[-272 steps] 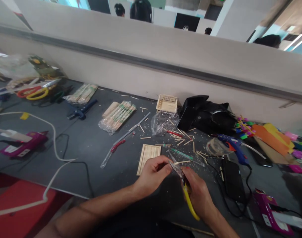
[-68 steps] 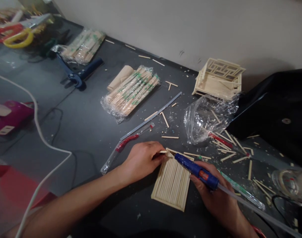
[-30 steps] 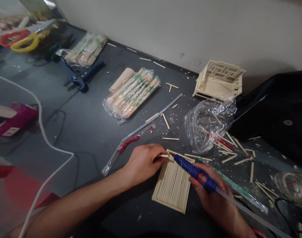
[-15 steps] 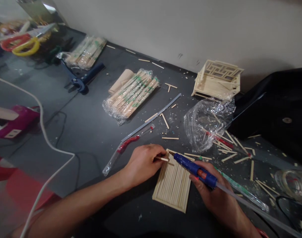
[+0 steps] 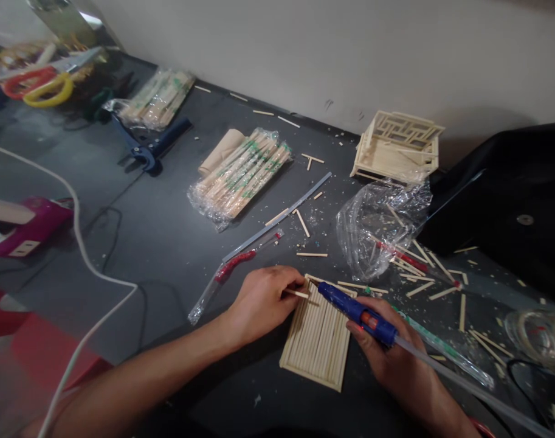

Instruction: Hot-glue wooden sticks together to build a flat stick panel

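Note:
My right hand (image 5: 389,340) is wrapped round a blue glue gun (image 5: 357,313), with a long translucent glue stick (image 5: 445,365) running out of its back. The gun's nozzle points at the upper left corner of a flat panel (image 5: 316,347) made of thin wooden sticks laid side by side. My left hand (image 5: 270,298) pinches a short wooden stick (image 5: 298,293) above that same corner, close to the nozzle. Whether the nozzle touches the panel I cannot tell.
Behind lie wrapped chopsticks (image 5: 247,176), a grey strip (image 5: 277,216) and a clear plastic bag (image 5: 368,225). A small stick-built model (image 5: 398,149) stands by the wall. Loose sticks and a glass jar (image 5: 537,340) are at right; blue cutters (image 5: 144,152) and a white cable (image 5: 79,231) at left.
Almost nothing differs. The view has shifted very slightly, while both hands, the glue gun and the panel keep their places.

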{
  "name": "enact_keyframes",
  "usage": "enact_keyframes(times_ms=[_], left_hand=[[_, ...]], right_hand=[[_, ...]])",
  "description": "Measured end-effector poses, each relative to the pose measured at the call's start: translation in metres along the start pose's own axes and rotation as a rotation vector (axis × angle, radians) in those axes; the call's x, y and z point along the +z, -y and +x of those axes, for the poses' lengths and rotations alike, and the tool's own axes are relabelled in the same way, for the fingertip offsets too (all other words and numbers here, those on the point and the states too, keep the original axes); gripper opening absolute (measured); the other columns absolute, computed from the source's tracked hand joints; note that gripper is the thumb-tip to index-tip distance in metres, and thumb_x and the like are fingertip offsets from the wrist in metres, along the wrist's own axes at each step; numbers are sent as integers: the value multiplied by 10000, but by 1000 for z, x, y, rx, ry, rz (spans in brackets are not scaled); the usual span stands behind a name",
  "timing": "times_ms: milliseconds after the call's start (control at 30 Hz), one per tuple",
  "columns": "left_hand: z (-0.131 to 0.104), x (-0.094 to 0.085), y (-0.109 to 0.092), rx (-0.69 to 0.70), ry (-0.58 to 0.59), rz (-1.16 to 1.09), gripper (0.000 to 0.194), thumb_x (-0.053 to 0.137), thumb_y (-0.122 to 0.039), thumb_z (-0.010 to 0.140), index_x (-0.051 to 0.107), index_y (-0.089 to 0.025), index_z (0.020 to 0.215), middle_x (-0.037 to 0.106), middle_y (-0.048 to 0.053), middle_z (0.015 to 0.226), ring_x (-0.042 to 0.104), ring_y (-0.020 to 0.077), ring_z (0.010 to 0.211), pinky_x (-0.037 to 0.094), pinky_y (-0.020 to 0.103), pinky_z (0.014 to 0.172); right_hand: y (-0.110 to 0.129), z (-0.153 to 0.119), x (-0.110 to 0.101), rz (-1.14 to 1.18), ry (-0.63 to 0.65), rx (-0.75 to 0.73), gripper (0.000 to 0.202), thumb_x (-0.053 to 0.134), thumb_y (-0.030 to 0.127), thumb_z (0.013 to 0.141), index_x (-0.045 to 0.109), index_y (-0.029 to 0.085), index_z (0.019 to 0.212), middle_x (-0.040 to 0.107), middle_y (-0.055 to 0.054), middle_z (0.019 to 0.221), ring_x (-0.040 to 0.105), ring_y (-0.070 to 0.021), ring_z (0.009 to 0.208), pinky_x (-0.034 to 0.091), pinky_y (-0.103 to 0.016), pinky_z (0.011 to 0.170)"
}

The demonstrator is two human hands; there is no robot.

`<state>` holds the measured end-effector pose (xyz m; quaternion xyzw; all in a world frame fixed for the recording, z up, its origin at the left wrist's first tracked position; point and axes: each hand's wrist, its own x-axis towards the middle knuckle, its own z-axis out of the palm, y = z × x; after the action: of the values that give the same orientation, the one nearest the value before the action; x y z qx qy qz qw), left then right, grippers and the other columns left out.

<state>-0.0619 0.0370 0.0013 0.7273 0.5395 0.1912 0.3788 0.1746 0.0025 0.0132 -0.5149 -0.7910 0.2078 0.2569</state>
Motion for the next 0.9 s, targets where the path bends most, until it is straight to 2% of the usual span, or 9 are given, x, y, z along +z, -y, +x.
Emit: enact_keyframes(times_ms=[200, 333, 633, 700, 833, 900], left_hand=[[0, -1, -2, -10, 7, 2, 221, 532, -89, 730, 700, -199, 824, 727, -5, 788, 653, 134, 697, 470, 233, 641], [-1, 0, -2, -4, -13, 21, 213, 535, -96, 734, 693, -201, 830, 721, -8, 769, 648, 129, 673, 465, 223, 622], [-1, -2, -6, -47, 21, 59, 175, 585, -63, 755, 660, -195, 840, 696, -21, 761, 652, 138, 691, 491, 238, 668], [-2, 0, -6, -33, 7, 80, 183, 584, -68, 771, 649, -188, 893, 690, -13, 796, 655, 143, 712, 509, 252, 689], [-7, 6, -3, 22, -53, 147, 388, 550, -111, 826, 572, -193, 1205, 687, 20, 927, 670, 165, 807, 548, 295, 730], [-8, 9, -2, 65, -48, 175, 416, 548, -146, 850, 551, -193, 1263, 683, 31, 948, 670, 170, 805, 557, 305, 732]], right_hand=[[1, 0, 1, 1, 14, 15, 122, 549, 306, 952, 593, 241, 1045, 715, -17, 852, 717, -176, 739, 593, -272, 707], [2, 2, 0, 5, -2, -9, 109, 544, 307, 956, 585, 237, 1029, 709, -12, 826, 713, -166, 711, 586, -249, 672], [2, 3, 0, -7, -25, -8, 95, 545, 306, 956, 580, 236, 1011, 702, -4, 810, 707, -160, 693, 579, -241, 647], [1, 2, 0, 1, -16, -2, 96, 543, 304, 956, 583, 236, 1011, 704, -8, 815, 710, -163, 706, 580, -246, 653], [1, 2, 1, 6, -12, -1, 114, 544, 315, 955, 591, 229, 1013, 711, -25, 820, 713, -179, 710, 590, -271, 664], [1, 2, 1, 0, -25, -13, 134, 537, 329, 960, 593, 223, 1021, 716, -33, 827, 716, -186, 717, 594, -281, 672]])
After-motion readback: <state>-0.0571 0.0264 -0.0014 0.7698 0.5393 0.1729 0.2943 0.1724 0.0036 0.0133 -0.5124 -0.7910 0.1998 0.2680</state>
